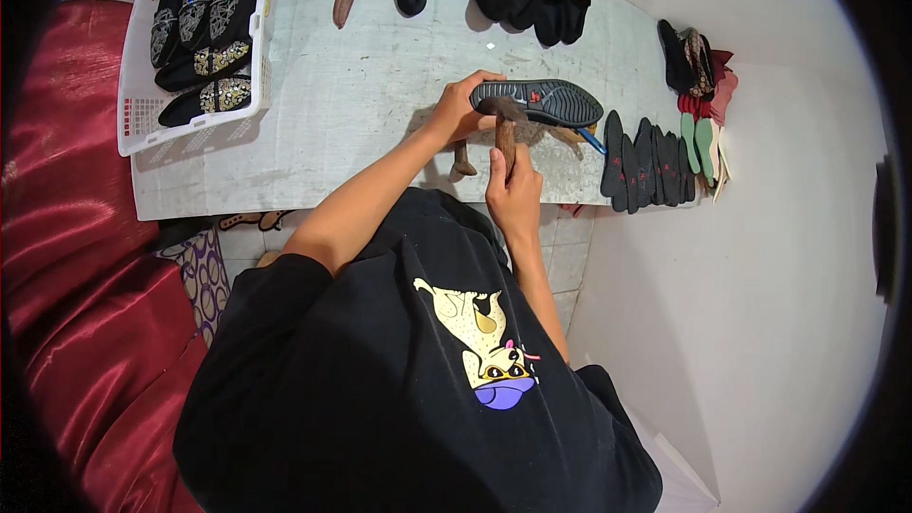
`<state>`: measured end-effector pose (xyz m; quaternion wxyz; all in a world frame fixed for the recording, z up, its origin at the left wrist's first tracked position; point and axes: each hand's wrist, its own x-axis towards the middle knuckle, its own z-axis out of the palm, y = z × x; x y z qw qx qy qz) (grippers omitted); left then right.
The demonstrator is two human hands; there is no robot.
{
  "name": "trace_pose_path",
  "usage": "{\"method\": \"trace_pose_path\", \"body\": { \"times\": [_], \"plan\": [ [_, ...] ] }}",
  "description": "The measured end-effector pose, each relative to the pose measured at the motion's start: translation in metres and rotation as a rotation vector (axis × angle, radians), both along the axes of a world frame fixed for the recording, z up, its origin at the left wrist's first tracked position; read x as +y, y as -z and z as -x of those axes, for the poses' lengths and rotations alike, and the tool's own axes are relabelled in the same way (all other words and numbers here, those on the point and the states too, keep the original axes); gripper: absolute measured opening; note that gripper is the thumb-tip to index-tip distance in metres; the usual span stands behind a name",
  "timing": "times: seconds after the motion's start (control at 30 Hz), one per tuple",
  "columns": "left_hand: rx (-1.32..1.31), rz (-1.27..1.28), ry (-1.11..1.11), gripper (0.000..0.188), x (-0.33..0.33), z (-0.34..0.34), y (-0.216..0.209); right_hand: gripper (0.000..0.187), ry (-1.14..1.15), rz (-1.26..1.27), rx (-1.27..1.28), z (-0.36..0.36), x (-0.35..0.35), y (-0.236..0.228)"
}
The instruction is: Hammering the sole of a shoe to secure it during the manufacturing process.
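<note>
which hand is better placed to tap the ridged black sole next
Probably the right hand: it grips the brown wooden-handled hammer, head at the sole, which the left hand holds.

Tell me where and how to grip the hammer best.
Probably by its wooden handle, from the near side, as the right hand does: it is slim and extends nearward from the dark head, which overlaps the black shoe sole in view.

Left grip (456, 114) curled; right grip (516, 195) clenched.
</note>
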<state>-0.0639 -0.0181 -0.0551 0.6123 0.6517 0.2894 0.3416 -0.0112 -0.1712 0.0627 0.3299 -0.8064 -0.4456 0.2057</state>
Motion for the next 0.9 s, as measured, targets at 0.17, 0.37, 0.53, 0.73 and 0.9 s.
{"method": "trace_pose_path", "body": {
  "times": [0.17, 0.37, 0.53, 0.73, 0.9],
  "plan": [
    [-0.052, 0.125, 0.013, 0.074, -0.001, -0.004, 0.005, 0.028, -0.021, -0.035, -0.03, -0.003, 0.007, 0.004],
    [-0.063, 0.216, 0.046, 0.069, -0.003, -0.002, -0.002, 0.026, -0.063, -0.009, -0.001, -0.005, 0.017, 0.001],
    [-0.074, 0.158, 0.029, 0.074, -0.003, 0.002, -0.003, 0.028, -0.049, -0.027, -0.008, -0.003, 0.026, -0.003],
    [-0.093, 0.125, 0.009, 0.075, -0.005, -0.002, 0.002, 0.026, -0.048, -0.07, -0.069, -0.011, 0.023, 0.006],
    [-0.141, 0.183, 0.028, 0.066, -0.005, -0.003, 0.005, 0.032, -0.06, -0.071, -0.019, -0.003, 0.026, 0.004]
  ]
}}
